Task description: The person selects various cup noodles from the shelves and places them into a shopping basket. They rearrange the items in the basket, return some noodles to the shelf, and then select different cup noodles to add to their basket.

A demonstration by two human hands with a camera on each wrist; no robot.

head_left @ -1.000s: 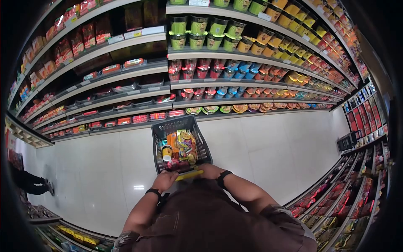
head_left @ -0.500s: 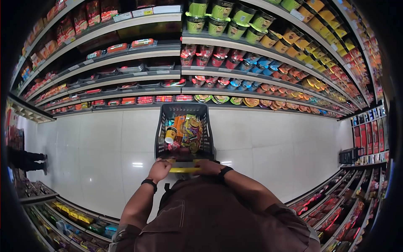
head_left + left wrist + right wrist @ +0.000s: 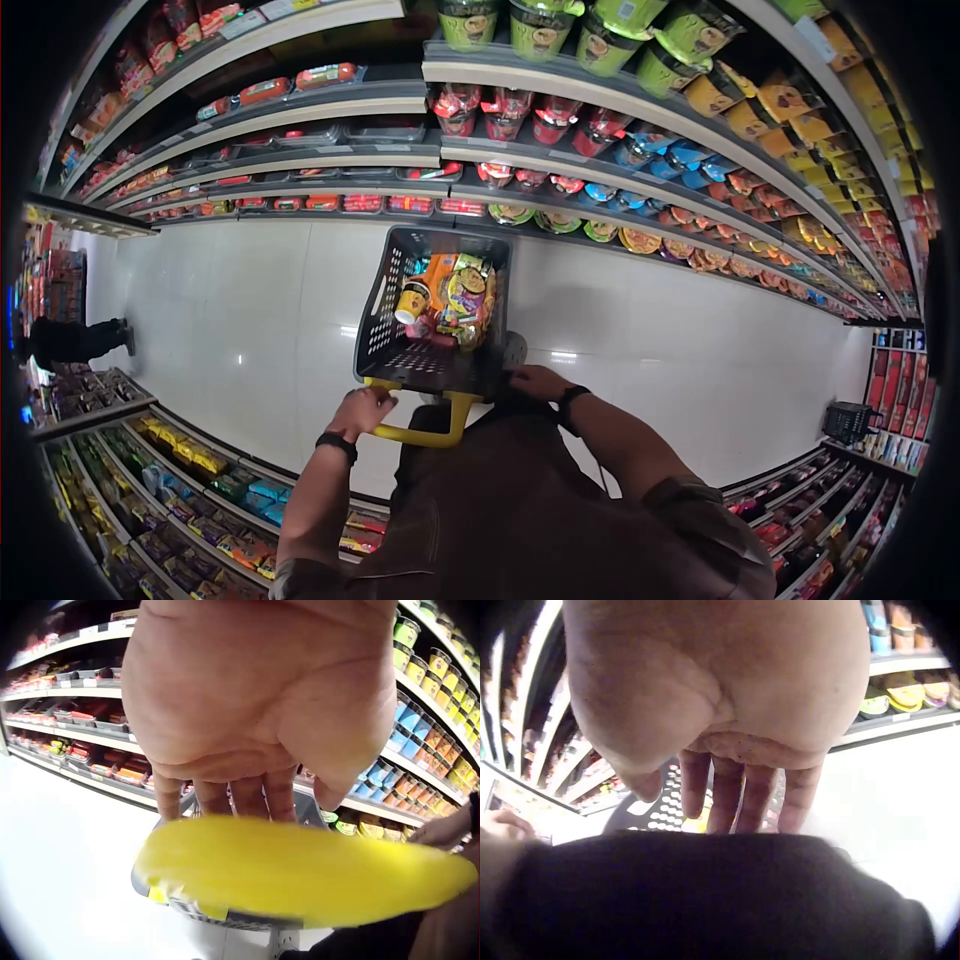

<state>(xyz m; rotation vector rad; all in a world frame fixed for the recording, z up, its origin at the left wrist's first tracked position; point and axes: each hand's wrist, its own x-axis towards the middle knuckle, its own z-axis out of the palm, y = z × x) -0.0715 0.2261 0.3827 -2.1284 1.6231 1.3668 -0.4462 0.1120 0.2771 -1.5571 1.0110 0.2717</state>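
Observation:
A dark grey shopping basket (image 3: pixel 400 358) with slotted sides stands in front of me, its yellow handle (image 3: pixel 415 437) toward my body. Inside are a yellow cup (image 3: pixel 411 300) with a dark band, an orange packet (image 3: pixel 440 268) and several colourful packs (image 3: pixel 468 300). My left hand (image 3: pixel 360 412) is at the left bend of the handle. Its palm is bare in the left wrist view, and loosely straight fingers (image 3: pixel 214 799) reach down behind the yellow bar. My right hand (image 3: pixel 540 382) is off the handle, beside the basket's near right corner, with relaxed fingers (image 3: pixel 727 791) and nothing in them.
Shelves of green cups (image 3: pixel 545 30), red cups (image 3: pixel 505 112) and sausage packs (image 3: pixel 265 90) run along the far side. Snack shelves (image 3: pixel 190 520) stand behind at left. A person's dark-trousered legs (image 3: pixel 85 340) are far left. Another dark basket (image 3: pixel 848 422) stands at right.
The basket has turned, its handle swinging toward my body. My right hand has left the handle and moved right; the left hand has stayed by its left end. The shelves look nearer.

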